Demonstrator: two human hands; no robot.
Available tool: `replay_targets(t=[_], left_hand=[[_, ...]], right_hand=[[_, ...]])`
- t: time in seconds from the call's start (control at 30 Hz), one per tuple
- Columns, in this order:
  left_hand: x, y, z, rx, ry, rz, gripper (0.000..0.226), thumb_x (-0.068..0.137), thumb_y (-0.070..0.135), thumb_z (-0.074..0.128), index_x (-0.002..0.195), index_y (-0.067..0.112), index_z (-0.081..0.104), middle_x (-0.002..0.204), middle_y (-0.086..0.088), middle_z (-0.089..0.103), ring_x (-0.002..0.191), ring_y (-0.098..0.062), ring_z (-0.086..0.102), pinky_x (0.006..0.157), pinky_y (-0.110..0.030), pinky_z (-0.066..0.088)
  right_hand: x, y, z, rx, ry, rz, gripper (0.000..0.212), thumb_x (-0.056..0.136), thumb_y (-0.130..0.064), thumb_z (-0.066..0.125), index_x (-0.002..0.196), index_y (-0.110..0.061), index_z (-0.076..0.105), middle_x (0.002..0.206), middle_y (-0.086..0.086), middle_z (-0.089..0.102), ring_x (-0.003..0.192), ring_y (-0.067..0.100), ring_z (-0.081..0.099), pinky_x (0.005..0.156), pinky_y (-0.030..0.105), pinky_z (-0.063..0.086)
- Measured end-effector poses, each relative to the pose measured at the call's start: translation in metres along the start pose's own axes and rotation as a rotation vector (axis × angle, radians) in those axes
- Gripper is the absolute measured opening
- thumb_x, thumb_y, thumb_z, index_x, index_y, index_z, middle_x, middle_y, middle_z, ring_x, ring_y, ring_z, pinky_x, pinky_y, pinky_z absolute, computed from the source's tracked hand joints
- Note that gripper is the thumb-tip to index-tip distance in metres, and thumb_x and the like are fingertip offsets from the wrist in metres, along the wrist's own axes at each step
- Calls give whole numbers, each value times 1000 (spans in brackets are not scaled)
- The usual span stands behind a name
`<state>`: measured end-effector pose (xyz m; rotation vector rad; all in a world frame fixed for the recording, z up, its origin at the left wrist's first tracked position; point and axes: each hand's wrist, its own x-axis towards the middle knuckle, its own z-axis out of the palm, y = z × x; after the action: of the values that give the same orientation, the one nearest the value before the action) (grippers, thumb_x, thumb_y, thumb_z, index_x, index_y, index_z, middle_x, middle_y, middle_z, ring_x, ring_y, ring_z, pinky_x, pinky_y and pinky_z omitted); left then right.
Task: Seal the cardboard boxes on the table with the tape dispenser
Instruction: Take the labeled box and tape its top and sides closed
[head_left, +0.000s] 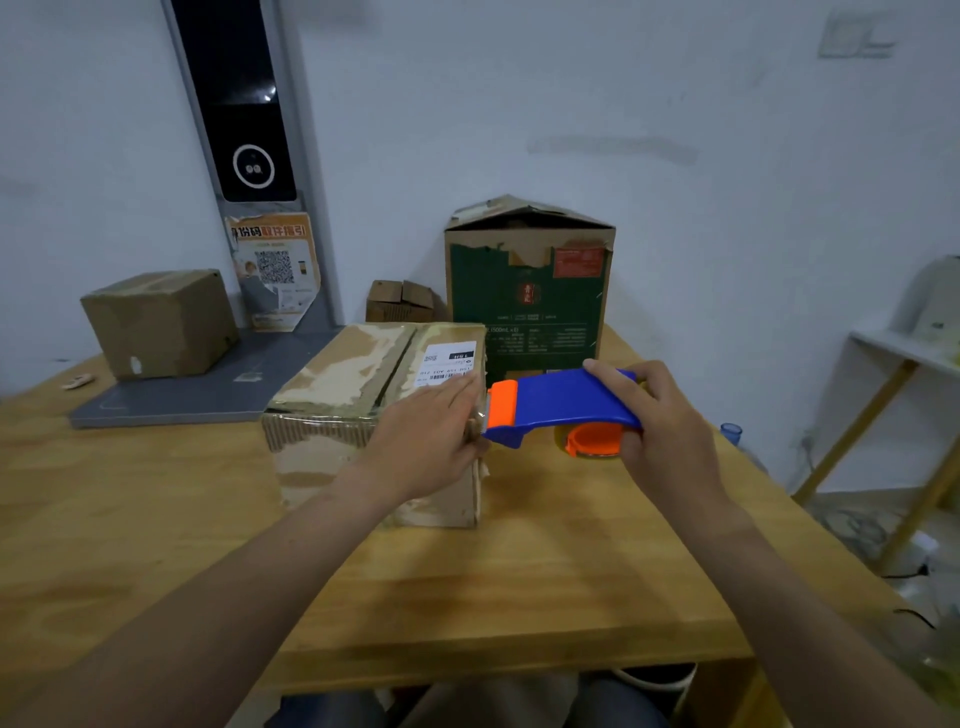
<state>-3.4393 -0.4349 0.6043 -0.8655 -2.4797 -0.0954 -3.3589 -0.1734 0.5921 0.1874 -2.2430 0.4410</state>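
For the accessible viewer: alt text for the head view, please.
A person's right hand holds a blue and orange tape dispenser at the right edge of a worn cardboard box on a wooden table, while the left hand presses flat on that edge. A tall green box stands behind.

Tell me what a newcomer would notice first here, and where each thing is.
The bright blue and orange tape dispenser stands out at centre, gripped by the right hand just right of the worn cardboard box on the wooden table. The left hand rests on that box's right top edge, beside the dispenser's orange end. Behind them stands a tall green box with its top flaps raised in a peak.
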Motion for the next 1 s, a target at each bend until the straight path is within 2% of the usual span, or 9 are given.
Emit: replay_targets(t=[0.33,0.53,0.7,0.87,1.0], left_hand=[[-1,5,-1,18,-47,-73,76,97,57,50,157,16,30,162,-4,37,144,-21,42,112,-42,43],[0,5,-2,21,-104,-48,85,97,61,49,161,16,17,168,-3,21,153,-18,24,123,-40,28],[5,9,-11,23,-235,-77,113,83,67,68,163,19,4,171,3,5,156,-16,11,124,-38,21],[6,7,-13,39,-266,-45,111,87,57,70,163,17,1,171,0,1,156,-16,8,123,-35,18],[7,7,-15,35,-275,-45,111,86,56,71,163,16,1,171,-1,1,156,-17,9,123,-35,19]], right_hand=[[7,8,-10,-61,-59,-34,89,79,7,62,148,-44,35,124,0,49,86,19,54,50,37,53],[-6,32,-24,-64,-31,26,86,77,9,56,146,-39,43,121,-3,49,82,19,53,52,36,50],[-3,23,-26,-114,-73,67,79,81,8,56,144,-39,48,119,0,52,86,23,55,55,33,46],[18,3,-26,-184,-156,69,67,91,-1,59,142,-42,48,117,-1,52,89,20,51,61,30,39],[29,-10,-24,-225,-241,125,68,91,-1,58,142,-44,45,115,-2,51,86,16,43,66,34,46]])
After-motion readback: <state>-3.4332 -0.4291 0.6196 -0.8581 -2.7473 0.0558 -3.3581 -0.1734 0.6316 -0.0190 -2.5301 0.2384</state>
